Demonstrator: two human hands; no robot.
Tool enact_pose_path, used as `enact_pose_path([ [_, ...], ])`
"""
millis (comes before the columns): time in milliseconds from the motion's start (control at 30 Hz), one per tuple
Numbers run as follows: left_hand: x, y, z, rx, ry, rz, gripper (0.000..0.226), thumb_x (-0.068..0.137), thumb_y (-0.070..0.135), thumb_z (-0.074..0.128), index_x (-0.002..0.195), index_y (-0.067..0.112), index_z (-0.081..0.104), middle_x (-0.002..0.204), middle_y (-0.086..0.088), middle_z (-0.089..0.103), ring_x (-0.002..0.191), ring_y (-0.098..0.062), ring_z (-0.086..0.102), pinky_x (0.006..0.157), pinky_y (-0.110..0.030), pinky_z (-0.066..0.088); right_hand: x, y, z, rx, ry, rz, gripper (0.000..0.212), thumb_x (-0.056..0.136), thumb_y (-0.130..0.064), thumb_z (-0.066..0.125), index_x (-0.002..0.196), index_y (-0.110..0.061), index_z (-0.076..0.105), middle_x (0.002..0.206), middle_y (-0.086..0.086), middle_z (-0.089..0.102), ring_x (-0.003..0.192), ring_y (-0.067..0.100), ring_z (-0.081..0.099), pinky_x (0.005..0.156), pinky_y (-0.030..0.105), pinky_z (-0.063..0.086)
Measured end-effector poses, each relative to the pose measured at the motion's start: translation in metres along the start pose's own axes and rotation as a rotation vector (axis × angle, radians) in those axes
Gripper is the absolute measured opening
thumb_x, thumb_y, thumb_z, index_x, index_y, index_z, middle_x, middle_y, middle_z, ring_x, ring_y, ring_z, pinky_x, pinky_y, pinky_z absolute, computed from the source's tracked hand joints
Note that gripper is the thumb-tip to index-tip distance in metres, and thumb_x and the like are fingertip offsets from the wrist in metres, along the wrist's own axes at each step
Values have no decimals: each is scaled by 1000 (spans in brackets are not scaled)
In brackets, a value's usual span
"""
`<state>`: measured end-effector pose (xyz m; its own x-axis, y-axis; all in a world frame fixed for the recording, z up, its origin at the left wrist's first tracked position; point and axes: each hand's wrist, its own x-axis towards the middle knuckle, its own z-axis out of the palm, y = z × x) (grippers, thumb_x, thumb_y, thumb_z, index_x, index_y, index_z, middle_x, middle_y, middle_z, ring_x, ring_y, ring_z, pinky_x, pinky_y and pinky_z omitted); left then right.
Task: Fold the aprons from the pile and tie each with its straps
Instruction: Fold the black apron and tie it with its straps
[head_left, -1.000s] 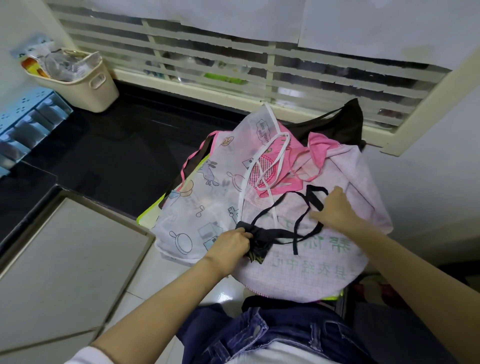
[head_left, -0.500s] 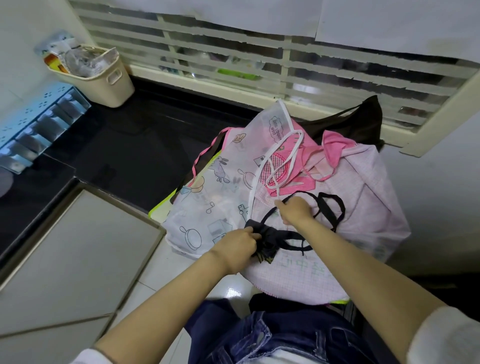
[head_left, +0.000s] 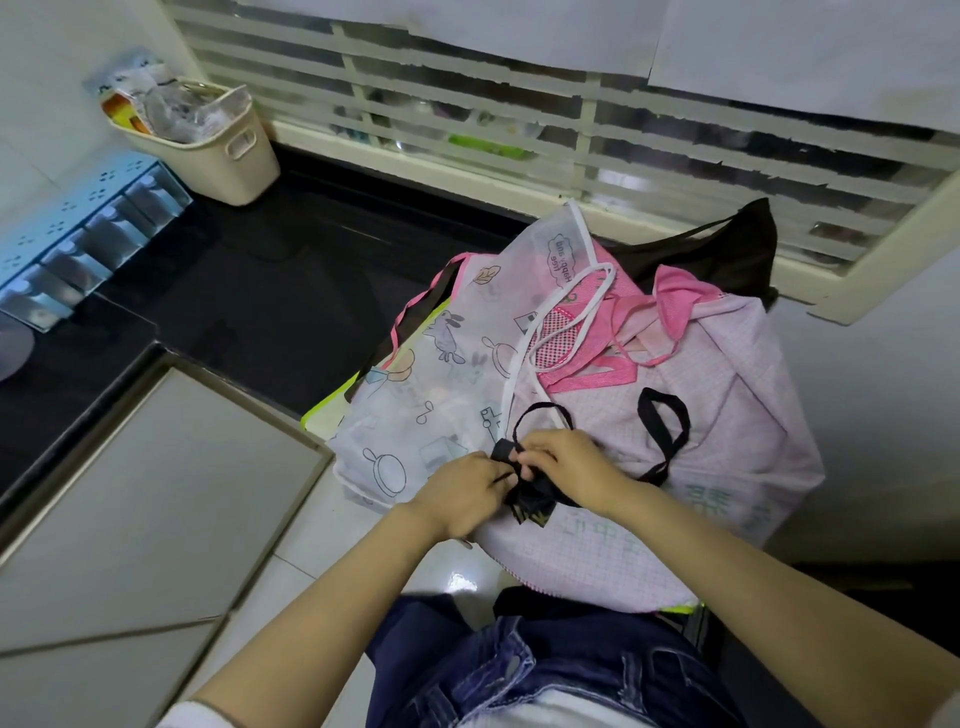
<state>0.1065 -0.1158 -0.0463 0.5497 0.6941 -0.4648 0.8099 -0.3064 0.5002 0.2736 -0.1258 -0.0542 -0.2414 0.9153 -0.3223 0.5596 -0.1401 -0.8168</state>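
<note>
Black apron (head_left: 535, 500) sits folded small with my left grip (head_left: 462, 493) and right grip (head_left: 566, 460) both clamped on it, straps (head_left: 666, 415) loose, pile (head_left: 727, 364) beneath unfolded

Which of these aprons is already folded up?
The black apron: a small bundle gripped by the left hand and right hand. The pink apron and white apron lie spread open.

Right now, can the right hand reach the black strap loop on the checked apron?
Probably yes: the black strap loop lies uncovered on the checked apron just beyond the right hand, which is pinching the black bundle.
</note>
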Motion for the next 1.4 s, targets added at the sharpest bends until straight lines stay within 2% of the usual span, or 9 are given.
enact_pose_path([
  [167,2,3,14,-82,174,-94,25,100,27,38,109,20,60,93,-9,63,91,-22,54,68,-29,32,2,4,9,-33,25,24,10,92,-10,56,88,-9,65,67,-9,63,67,9,60,71,16,48],
  [333,6,5,26,-199,277,-217,17,96,27,46,82,17,46,80,-6,56,77,-22,48,63,-30,29,3,8,15,-25,33,82,19,87,-10,53,77,-17,68,68,-9,67,77,14,66,83,38,52],
  [467,9,6,30,-257,315,-224,17,94,25,50,80,16,46,72,-1,53,77,-21,46,65,-31,34,-1,6,9,60,5,161,17,86,-21,58,86,-21,75,79,-1,72,83,16,66,81,34,52],
  [600,10,9,31,-137,337,-218,23,96,30,46,96,9,55,87,-12,60,84,-27,53,68,-33,38,0,2,10,23,2,146,27,89,-37,59,70,-21,71,48,-13,53,54,2,49,60,24,39],
  [833,10,8,33,-144,340,-185,15,94,29,50,88,15,52,83,-5,51,85,-26,54,65,-30,33,5,6,14,178,94,220,42,92,-17,57,50,-17,53,53,-2,55,53,7,47,61,25,40],
  [933,10,9,33,-150,351,-171,14,94,25,50,93,11,54,84,-4,49,84,-25,52,67,-28,34,6,1,11,366,87,313,29,93,-12,56,65,-11,61,62,-2,56,58,5,49,59,11,41],
  [1067,12,4,34,-249,322,-162,8,93,17,51,86,14,49,75,0,49,75,-21,45,62,-26,28,6,-2,6,600,1,370,17,96,-7,47,89,-5,63,67,1,53,64,7,49,59,8,46],
  [1300,16,4,32,-468,338,-230,12,85,5,55,94,13,57,76,3,60,63,-6,51,58,-8,37,7,4,11,560,59,362,20,96,-4,48,104,5,63,74,7,60,68,8,58,56,7,47],
  [1400,19,5,32,-601,366,-289,16,82,2,56,92,15,53,77,1,62,70,-12,56,66,-17,43,6,6,15,648,94,357,22,95,-3,49,111,8,61,85,14,62,69,9,58,63,9,52],
])
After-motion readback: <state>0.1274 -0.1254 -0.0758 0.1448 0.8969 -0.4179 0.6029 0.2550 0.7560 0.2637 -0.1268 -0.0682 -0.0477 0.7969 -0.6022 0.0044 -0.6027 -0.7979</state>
